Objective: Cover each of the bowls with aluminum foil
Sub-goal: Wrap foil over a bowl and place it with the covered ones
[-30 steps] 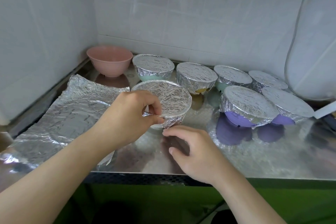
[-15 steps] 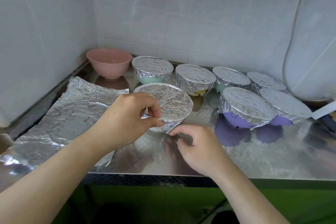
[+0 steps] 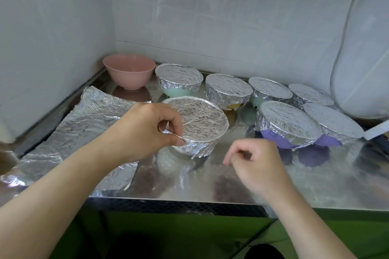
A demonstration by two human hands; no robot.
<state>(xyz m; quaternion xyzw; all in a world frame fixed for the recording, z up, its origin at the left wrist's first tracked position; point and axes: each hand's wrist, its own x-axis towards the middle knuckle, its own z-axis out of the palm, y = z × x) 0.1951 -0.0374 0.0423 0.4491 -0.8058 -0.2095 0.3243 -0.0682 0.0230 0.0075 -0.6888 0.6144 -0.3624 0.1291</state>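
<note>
A foil-wrapped bowl [image 3: 200, 126] stands near the counter's front. My left hand [image 3: 145, 132] pinches a fold of foil at its left rim between thumb and fingers. My right hand [image 3: 254, 164] hovers to the bowl's lower right with fingers loosely curled, holding nothing and clear of the bowl. A pink bowl [image 3: 128, 73] without foil sits in the back left corner. Several foil-covered bowls line the back, among them a green one [image 3: 179, 79] and a purple one [image 3: 286, 124]. A loose crinkled foil sheet [image 3: 73, 132] lies on the left.
The steel counter [image 3: 315, 178] meets tiled walls at the back and left. A white rounded appliance [image 3: 362, 59] stands at the right, with a white handle [image 3: 376, 130] poking in. The counter's front edge runs below my hands.
My right hand has let go of the bowl's lower foil edge and drawn back to the right. My left hand keeps its pinch on the rim foil.
</note>
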